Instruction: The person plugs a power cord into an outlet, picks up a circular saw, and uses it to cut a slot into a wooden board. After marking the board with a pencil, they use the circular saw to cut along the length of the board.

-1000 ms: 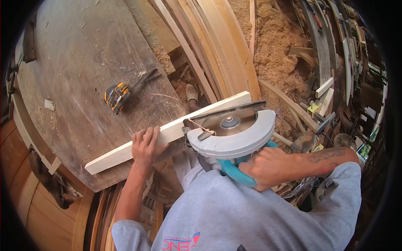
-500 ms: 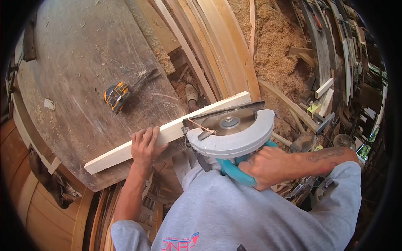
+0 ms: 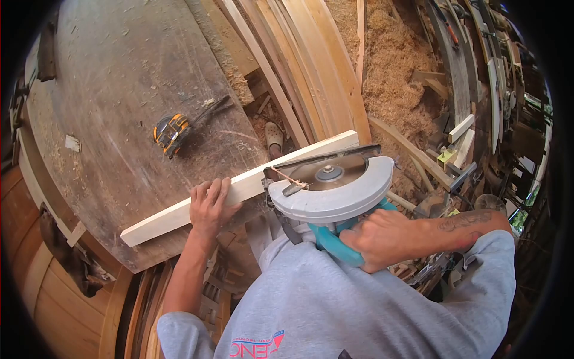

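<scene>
Near the tape measure (image 3: 171, 135), left hand (image 3: 207, 209) curls over the board (image 3: 158, 224), right fist (image 3: 382, 240) clenching the saw (image 3: 338, 200)

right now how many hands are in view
2: the left hand on the pale board, and the right hand on the teal handle of the circular saw. Neither is hidden.

We saw the bench (image 3: 119, 90) cut off at the top edge, and our saw (image 3: 335, 205) hid part of the pale board (image 3: 158, 222).

Gap between tape measure (image 3: 171, 135) and board (image 3: 161, 222); saw (image 3: 332, 202) obstructs right.
</scene>
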The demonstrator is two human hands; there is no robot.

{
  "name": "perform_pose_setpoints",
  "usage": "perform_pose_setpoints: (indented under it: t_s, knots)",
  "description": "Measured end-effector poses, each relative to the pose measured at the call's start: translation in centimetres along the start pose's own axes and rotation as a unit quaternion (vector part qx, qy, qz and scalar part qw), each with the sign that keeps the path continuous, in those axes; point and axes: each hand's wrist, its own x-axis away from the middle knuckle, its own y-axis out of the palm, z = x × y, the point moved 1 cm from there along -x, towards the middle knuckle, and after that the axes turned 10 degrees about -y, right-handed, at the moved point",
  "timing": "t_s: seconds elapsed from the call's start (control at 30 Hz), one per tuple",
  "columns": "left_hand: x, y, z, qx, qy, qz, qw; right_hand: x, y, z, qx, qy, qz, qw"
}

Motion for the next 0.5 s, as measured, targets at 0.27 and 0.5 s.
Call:
perform_pose_setpoints:
  t_s: [0.27, 0.5]
  knots:
    - [0.1, 0.2, -0.2, -0.002, 0.003, -0.002, 1.000, 0.2, 0.1, 0.7, 0.004, -0.001, 0.004, 1.000]
    - [0.1, 0.1, -0.1, 0.002, 0.004, -0.002, 1.000, 0.3, 0.3, 1.3, 0.005, -0.011, 0.018, 1.000]
